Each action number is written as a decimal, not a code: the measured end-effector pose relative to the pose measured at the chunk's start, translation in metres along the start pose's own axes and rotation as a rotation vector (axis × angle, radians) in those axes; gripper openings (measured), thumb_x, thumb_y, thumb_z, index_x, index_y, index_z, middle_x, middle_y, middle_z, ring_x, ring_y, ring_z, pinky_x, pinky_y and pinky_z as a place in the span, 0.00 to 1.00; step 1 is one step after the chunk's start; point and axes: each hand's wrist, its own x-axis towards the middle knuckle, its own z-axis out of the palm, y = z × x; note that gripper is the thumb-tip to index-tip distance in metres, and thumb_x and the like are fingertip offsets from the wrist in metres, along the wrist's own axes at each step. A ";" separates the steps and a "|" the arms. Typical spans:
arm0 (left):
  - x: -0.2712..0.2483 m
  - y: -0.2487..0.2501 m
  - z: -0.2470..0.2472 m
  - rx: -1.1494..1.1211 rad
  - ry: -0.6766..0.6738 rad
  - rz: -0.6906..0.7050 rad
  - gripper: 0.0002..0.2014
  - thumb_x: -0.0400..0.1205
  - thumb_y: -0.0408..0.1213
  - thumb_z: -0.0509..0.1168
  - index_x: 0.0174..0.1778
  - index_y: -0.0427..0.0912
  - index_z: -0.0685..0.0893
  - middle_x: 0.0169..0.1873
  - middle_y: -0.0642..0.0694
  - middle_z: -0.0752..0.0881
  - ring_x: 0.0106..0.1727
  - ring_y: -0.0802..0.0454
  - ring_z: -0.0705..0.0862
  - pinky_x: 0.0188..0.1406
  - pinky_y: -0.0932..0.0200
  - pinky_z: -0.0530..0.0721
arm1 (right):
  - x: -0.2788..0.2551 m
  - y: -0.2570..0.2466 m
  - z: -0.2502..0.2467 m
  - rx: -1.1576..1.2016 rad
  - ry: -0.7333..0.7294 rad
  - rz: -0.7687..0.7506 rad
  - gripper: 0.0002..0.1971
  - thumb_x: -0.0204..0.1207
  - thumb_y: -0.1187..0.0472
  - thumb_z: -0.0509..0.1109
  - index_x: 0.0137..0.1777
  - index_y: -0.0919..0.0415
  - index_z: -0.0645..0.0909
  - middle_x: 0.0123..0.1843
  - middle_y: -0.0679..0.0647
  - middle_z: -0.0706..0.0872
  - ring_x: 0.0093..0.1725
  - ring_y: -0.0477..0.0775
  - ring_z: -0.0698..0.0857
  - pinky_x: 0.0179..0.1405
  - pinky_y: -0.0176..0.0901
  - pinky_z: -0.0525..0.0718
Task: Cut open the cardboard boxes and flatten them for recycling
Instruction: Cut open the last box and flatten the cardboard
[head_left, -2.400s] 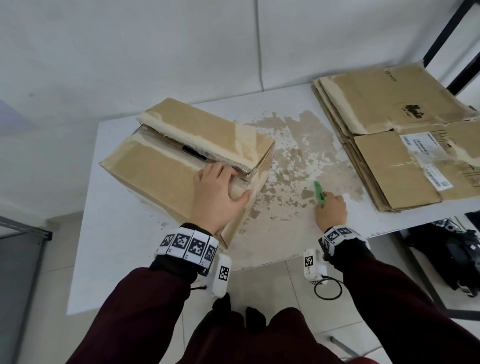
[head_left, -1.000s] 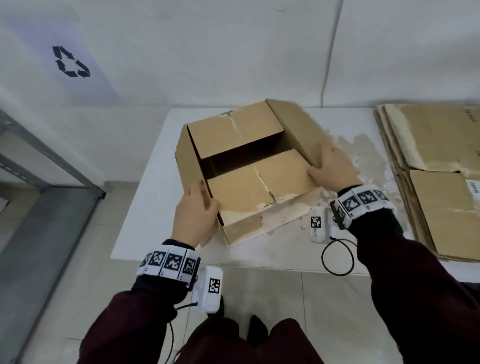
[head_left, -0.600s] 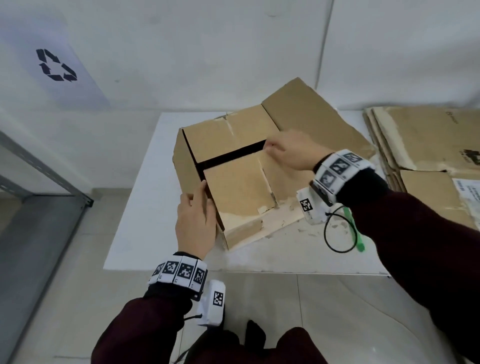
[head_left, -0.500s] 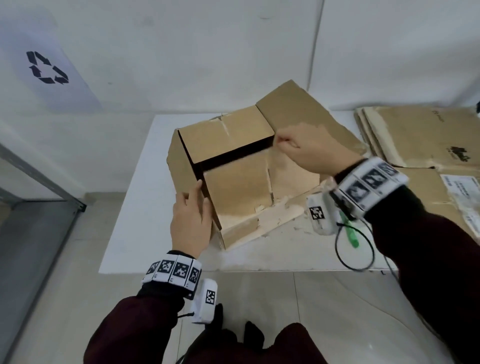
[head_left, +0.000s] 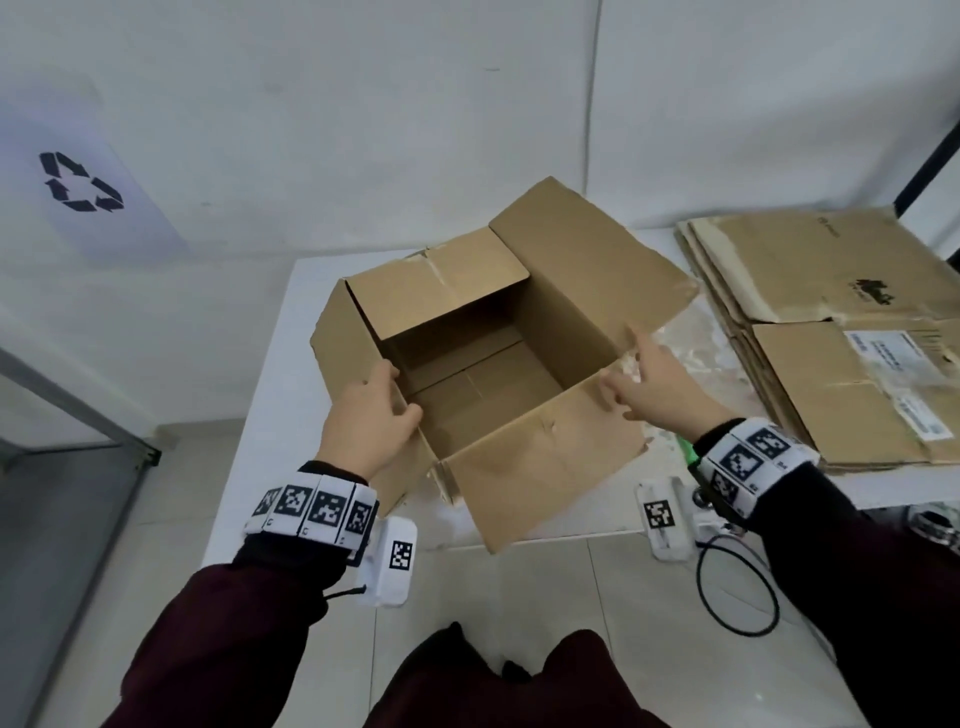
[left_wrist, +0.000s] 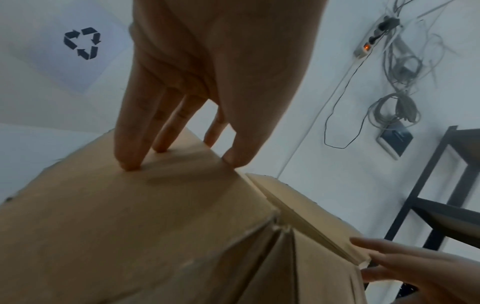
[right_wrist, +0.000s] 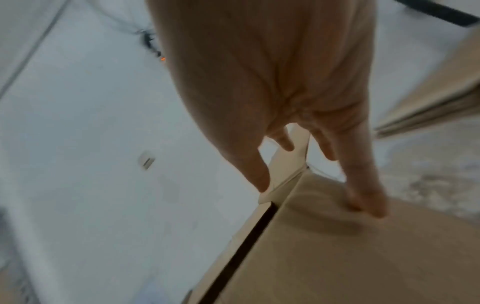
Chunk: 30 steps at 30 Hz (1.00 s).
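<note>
Two hands flank one open cardboard box (head_left: 483, 358) standing on the white desk (head_left: 280, 374). The left hand (head_left: 363, 421) grips the rim at the box's 8 o'clock corner, thumb inside, fingers (left_wrist: 130, 144) pressed on the outer wall. The right hand (head_left: 654, 395) lies loose at 4 o'clock, extended fingers (right_wrist: 363, 193) touching the near flap and holding nothing. The box's long axis runs roughly from 10 to 4 o'clock; collapsing it likely means pushing these opposite corners together. Flattened boxes (head_left: 831, 322) lie stacked at 3 o'clock.

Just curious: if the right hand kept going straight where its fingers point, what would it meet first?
Probably the open cardboard box: the right hand points at its right wall, fingertips already about touching there, though depth is unclear.
</note>
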 end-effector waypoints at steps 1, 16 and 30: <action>0.001 0.002 -0.004 0.046 -0.013 0.013 0.24 0.82 0.47 0.63 0.73 0.46 0.68 0.57 0.39 0.82 0.55 0.41 0.82 0.46 0.55 0.76 | 0.009 -0.003 0.003 0.030 0.014 0.054 0.42 0.75 0.45 0.66 0.82 0.44 0.45 0.79 0.63 0.59 0.70 0.66 0.74 0.54 0.60 0.86; 0.131 0.092 -0.019 0.326 -0.545 0.193 0.31 0.81 0.54 0.65 0.77 0.41 0.71 0.73 0.43 0.76 0.71 0.45 0.76 0.67 0.53 0.75 | 0.084 -0.035 0.007 -0.044 0.023 0.311 0.47 0.69 0.71 0.71 0.83 0.50 0.50 0.68 0.65 0.76 0.53 0.62 0.84 0.51 0.57 0.88; 0.231 0.055 -0.075 0.483 -0.104 0.016 0.38 0.78 0.54 0.67 0.78 0.37 0.63 0.77 0.32 0.64 0.78 0.34 0.61 0.70 0.35 0.67 | 0.089 -0.033 0.019 -0.138 0.129 0.309 0.42 0.72 0.67 0.67 0.83 0.47 0.51 0.64 0.69 0.77 0.57 0.67 0.82 0.61 0.58 0.81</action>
